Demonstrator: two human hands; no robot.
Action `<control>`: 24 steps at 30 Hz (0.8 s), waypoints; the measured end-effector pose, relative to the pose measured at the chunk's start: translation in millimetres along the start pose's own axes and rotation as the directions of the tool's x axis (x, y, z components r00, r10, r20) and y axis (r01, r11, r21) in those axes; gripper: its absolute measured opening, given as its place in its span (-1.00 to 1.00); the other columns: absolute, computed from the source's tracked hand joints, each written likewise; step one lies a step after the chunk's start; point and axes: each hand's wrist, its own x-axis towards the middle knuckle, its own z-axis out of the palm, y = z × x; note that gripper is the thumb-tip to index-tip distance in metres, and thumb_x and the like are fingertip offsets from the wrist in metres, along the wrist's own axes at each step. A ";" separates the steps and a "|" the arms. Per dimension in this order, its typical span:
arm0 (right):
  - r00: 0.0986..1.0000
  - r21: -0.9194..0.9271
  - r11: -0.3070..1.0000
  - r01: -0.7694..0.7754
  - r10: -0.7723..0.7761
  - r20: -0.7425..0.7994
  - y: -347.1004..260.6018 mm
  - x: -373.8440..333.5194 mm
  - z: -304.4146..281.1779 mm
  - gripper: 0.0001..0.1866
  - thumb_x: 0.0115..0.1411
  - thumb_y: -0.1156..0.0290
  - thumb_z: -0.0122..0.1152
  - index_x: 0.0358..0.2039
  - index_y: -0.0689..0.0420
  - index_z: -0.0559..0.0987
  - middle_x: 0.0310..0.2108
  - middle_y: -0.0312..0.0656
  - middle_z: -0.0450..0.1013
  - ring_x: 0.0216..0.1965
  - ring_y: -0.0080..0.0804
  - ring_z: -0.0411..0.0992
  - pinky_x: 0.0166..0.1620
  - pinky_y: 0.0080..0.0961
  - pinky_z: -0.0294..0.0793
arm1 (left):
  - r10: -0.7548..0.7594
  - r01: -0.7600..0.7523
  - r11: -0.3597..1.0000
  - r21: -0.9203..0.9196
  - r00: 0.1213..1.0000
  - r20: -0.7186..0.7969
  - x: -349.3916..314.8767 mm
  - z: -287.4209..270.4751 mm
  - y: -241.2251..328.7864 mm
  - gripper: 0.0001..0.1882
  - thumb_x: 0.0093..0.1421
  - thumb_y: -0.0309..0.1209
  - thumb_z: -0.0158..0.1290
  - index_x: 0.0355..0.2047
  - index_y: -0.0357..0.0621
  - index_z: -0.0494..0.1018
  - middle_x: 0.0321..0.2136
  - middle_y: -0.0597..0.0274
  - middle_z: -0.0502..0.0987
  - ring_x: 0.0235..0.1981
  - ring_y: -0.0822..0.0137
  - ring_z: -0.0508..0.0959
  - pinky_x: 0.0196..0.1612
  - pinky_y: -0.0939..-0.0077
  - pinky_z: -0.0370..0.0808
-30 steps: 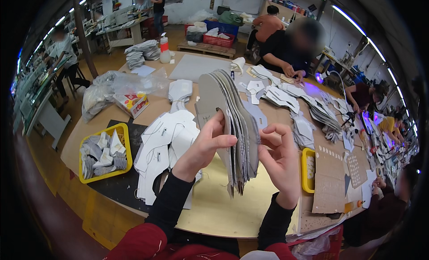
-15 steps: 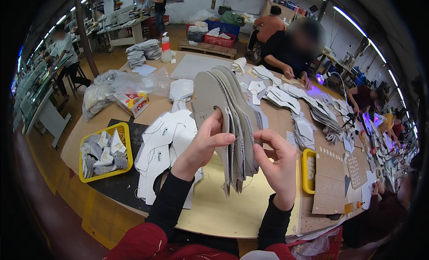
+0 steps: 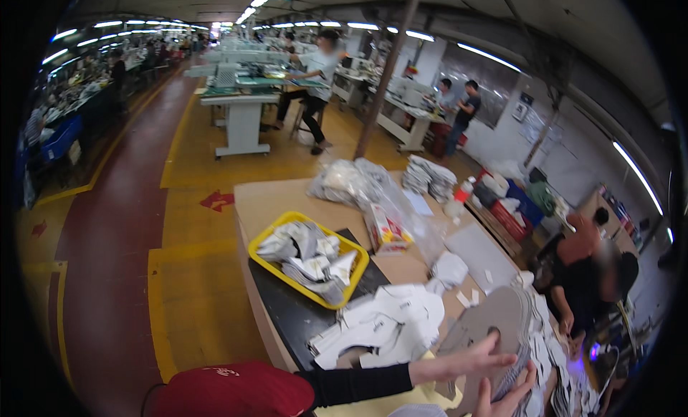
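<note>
Both hands are on a stack of grey shoe pieces [image 3: 498, 317], flat and rounded at the top, low on the right. My left hand [image 3: 469, 361] grips its near face, thumb stretched across it. The fingers of my right hand [image 3: 510, 397] close on the stack's lower edge, partly cut off by the frame's bottom. Just left of the stack lie white shoe-upper pieces [image 3: 390, 320] with dangling threads. A yellow tray [image 3: 290, 290] beyond them is filled with grey and white cut pieces [image 3: 308, 256].
A black mat [image 3: 287, 324] lies under the tray. Behind it are a clear plastic bag [image 3: 351, 180], a small printed box [image 3: 390, 231], a bottle [image 3: 459, 198] and another stack of pieces [image 3: 428, 175]. A co-worker [image 3: 591, 281] sits across the table; a post [image 3: 390, 66] stands beyond it.
The view has swung far to the left, so the aisle and machines now show. The stack and both hands sit lower right in the picture, still together.
</note>
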 end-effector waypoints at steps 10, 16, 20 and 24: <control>0.998 0.023 0.998 -0.057 0.057 0.023 -1.1 12.3 -2.7 -0.66 0.19 0.60 0.15 0.01 0.28 0.50 0.04 -0.05 0.47 -0.02 -0.24 0.50 -0.08 -0.42 0.56 | 0.096 -0.086 0.995 -0.055 0.967 0.237 8.7 6.0 -7.9 -0.07 0.25 -0.01 0.17 0.35 -0.41 0.01 0.23 0.01 0.29 0.26 0.27 0.26 0.30 0.39 0.19; 0.999 0.049 0.998 -0.044 0.043 0.032 2.8 13.7 -6.8 -0.64 0.19 0.61 0.15 0.03 0.28 0.48 0.05 -0.05 0.46 -0.01 -0.24 0.50 -0.06 -0.42 0.56 | 0.271 -0.207 0.750 -0.628 0.963 0.006 -38.0 33.9 65.1 -0.49 0.27 -0.18 0.14 0.09 -0.23 0.33 -0.19 0.08 0.42 -0.09 0.33 0.43 -0.08 0.50 0.35; 0.999 0.041 0.998 -0.047 0.046 0.027 4.5 8.2 -11.5 -0.62 0.19 0.61 0.16 0.05 0.28 0.47 0.06 -0.05 0.46 -0.01 -0.25 0.50 -0.06 -0.41 0.55 | 0.019 -0.014 1.000 -0.023 0.976 0.218 0.5 19.8 -3.4 0.36 0.02 0.14 0.32 0.41 -0.42 -0.34 0.33 -0.21 0.05 0.36 0.09 0.12 0.36 0.30 0.10; 0.997 0.088 0.995 -0.040 0.033 0.077 5.9 0.9 -1.7 -0.61 0.19 0.61 0.16 0.06 0.28 0.46 0.06 -0.05 0.45 -0.01 -0.26 0.50 -0.05 -0.41 0.55 | -0.193 0.196 0.980 -0.035 0.978 0.075 -3.0 10.1 -8.7 0.38 0.00 0.02 0.34 0.37 -0.53 -0.43 0.36 -0.32 -0.08 0.39 0.09 0.07 0.37 0.31 0.10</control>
